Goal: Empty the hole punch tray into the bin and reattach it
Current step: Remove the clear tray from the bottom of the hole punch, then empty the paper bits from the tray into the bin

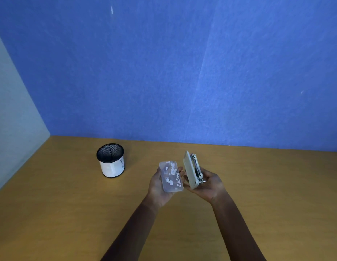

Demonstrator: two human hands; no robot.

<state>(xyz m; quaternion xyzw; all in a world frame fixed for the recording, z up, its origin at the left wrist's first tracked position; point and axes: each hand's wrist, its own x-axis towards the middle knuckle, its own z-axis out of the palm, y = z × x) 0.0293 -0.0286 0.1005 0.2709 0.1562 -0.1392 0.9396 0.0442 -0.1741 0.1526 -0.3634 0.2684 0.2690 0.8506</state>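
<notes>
A translucent plastic tray [168, 183] lies flat in my left hand [157, 189], open side up, with several small white paper dots in it. The tray is off the punch. My right hand [208, 185] holds the white hole punch [192, 169] tipped on its side, its flat base facing the tray and its metal mechanism facing right. Tray and punch sit close together, a small gap between them, above the wooden table. The bin [111, 161], a small round mesh cup with a black rim and white paper wrap, stands on the table to the left of my hands.
The wooden table [69, 213] runs back to a blue wall [182, 72], with a pale side wall [11, 119] at the left.
</notes>
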